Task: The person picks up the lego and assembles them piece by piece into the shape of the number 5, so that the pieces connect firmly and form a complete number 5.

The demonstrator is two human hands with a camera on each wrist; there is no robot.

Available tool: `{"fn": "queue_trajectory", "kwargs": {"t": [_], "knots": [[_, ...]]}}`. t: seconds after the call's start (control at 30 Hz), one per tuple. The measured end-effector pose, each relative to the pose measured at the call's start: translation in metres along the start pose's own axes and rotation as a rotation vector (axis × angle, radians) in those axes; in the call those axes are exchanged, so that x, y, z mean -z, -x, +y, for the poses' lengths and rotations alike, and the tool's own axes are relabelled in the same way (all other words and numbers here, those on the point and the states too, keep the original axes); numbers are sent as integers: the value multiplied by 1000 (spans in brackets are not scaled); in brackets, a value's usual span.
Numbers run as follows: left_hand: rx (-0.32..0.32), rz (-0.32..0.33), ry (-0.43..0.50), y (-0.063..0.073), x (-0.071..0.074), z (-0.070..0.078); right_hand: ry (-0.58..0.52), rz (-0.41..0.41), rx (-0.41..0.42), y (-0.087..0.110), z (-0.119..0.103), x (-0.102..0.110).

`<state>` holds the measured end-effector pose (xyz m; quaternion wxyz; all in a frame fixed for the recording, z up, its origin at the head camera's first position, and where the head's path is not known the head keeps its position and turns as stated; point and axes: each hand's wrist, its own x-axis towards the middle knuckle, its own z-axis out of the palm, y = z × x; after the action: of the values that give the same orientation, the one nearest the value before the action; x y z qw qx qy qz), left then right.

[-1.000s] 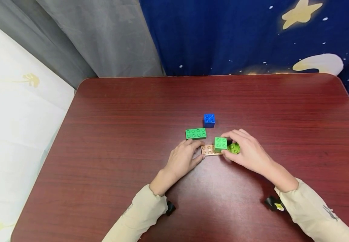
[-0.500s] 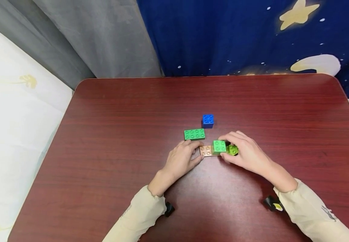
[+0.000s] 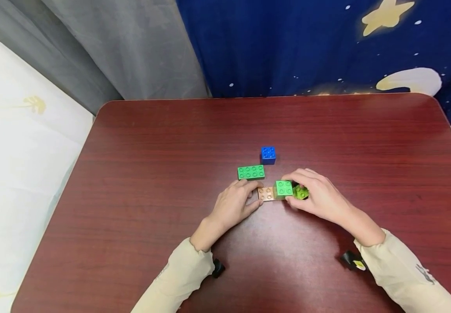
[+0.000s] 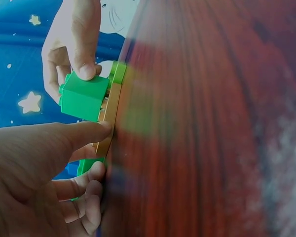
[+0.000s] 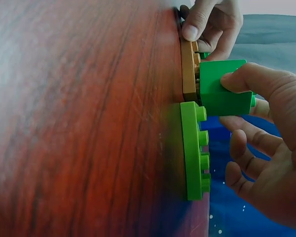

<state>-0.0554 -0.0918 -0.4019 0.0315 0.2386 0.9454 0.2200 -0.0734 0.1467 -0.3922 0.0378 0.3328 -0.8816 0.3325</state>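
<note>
In the head view, my right hand (image 3: 321,194) pinches a bright green two-by-two toy brick (image 3: 284,188) between thumb and fingers. The brick sits over the right part of a tan flat brick (image 3: 265,194), its underside right at the studs in the right wrist view. My left hand (image 3: 233,203) steadies the tan brick's left end between thumb and forefinger, with the thumb along its near edge in the left wrist view. A lime flat brick (image 5: 191,150) with a row of studs lies just beyond the tan one's right end, partly hidden by my right hand in the head view.
A long green brick (image 3: 251,172) lies behind my left hand's fingertips. Farther back stands a blue two-by-two brick (image 3: 268,155). All rest on a dark red wooden table (image 3: 162,174), with grey and blue curtains (image 3: 288,48) behind its far edge.
My right hand has lowered the green brick closer onto the tan brick, mostly in the first half second. The left hand keeps its hold, and the other bricks stay in place.
</note>
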Motion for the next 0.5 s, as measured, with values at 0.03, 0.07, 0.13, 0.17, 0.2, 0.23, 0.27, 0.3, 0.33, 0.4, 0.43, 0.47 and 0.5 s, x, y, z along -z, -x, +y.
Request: {"fn": "queue_trajectory", "kwargs": {"t": [0.03, 0.07, 0.13, 0.17, 0.2, 0.23, 0.27, 0.3, 0.33, 0.4, 0.43, 0.47, 0.5], "knots": [[-3, 0, 3, 0, 0, 0, 0, -1, 0, 0, 0, 0], [-5, 1, 5, 0, 1, 0, 1, -1, 0, 0, 0, 0], [-6, -1, 9, 0, 1, 0, 2, -2, 4, 0, -1, 0], [-6, -2, 9, 0, 1, 0, 0, -4, 7, -1, -1, 0], [-3, -4, 7, 0, 1, 0, -1, -7, 9, -1, -2, 0], [-1, -6, 4, 1, 2, 0, -2, -9, 10, -1, -2, 0], [0, -7, 1, 1, 2, 0, -3, -11, 11, -1, -3, 0], [0, -8, -1, 1, 1, 0, -4, -14, 11, -1, -3, 0], [0, -8, -3, 1, 1, 0, -5, -16, 10, -1, -3, 0], [0, -7, -5, 1, 1, 0, -1, -8, 4, -1, -4, -1], [-1, -7, -6, 1, 1, 0, 2, -2, -1, -1, -4, -1], [-1, -7, -6, 1, 0, 0, 3, 4, -4, 0, -4, -1], [-1, -6, -6, 1, 0, 0, 2, 9, -7, 0, -4, -1]]}}
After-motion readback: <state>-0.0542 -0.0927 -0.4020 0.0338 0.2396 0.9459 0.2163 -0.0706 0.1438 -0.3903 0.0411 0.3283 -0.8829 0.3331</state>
